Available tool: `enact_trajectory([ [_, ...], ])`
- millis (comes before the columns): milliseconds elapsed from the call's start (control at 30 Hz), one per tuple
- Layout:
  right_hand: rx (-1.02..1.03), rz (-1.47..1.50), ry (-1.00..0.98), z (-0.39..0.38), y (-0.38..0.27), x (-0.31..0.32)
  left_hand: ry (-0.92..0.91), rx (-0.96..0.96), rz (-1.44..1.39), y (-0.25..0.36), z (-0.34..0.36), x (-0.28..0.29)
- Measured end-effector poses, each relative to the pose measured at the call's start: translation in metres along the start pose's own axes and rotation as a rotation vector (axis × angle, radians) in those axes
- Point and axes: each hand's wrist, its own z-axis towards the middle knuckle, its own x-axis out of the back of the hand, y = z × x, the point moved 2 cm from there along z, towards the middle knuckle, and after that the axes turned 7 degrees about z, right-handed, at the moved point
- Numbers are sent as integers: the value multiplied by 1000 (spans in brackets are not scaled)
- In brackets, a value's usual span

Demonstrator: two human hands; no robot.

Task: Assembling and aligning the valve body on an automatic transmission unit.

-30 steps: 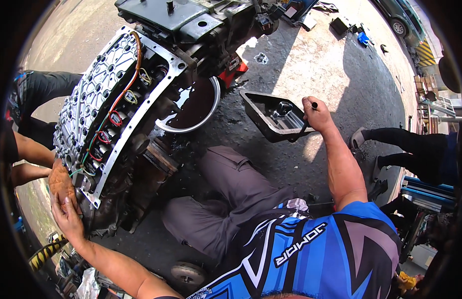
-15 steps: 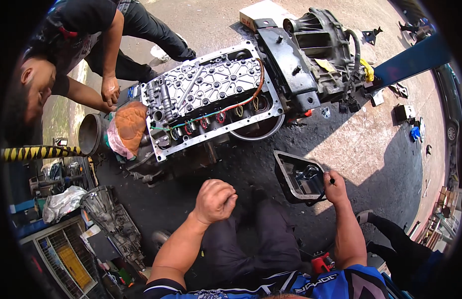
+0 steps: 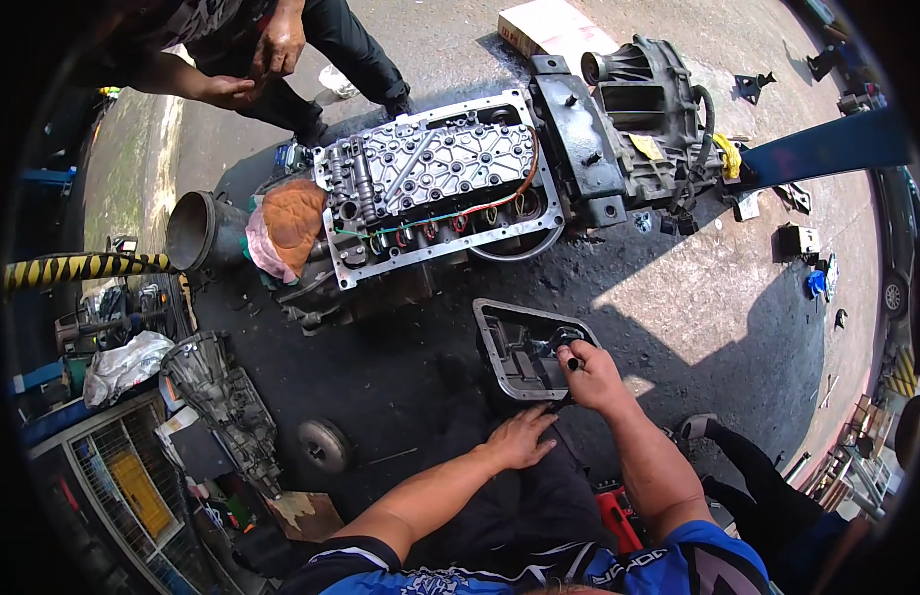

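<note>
A metal oil pan (image 3: 499,372) with a flanged rim sits in front of me, its hollow side up and tilted. My right hand (image 3: 591,375) is closed round a dark-handled tool (image 3: 575,364) at the pan's right rim; the tool's working end cannot be made out. Just below the pan's near edge, my left hand (image 3: 524,437) has its fingers stretched out over my thigh. Whether those fingertips touch the pan is unclear. Beyond the pan lies a gearbox with its valve body (image 3: 445,164) exposed, coloured wires running along its near side.
An orange and pink cloth (image 3: 292,230) rests at the gearbox's left end. A co-worker's hands (image 3: 279,45) are at the upper left. Another gearbox (image 3: 217,397) and a round metal part (image 3: 323,445) lie left. A blue beam (image 3: 827,147) juts in from the right.
The oil pan has moved left and nearer, with my right hand and tool. My left hand has come down from a closed, raised pose and opened. The co-worker has drawn back from the cloth.
</note>
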Motion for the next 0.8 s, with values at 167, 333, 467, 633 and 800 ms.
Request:
enact_trajectory([
  [167,-39,-15,-144,-3,-51,-21,-53,109,-18,4,-21,4],
  [333,4,-83,-292,-1,-85,-56,-58,222,-83,8,-48,9],
  [467,-3,-88,-466,3,-109,-84,237,330,-241,4,-67,12],
  [633,504,-203,-257,-15,-107,-90,412,473,-301,-6,-89,33],
  [800,1046,-424,-470,-54,-127,-78,228,448,-32,-16,-95,47],
])
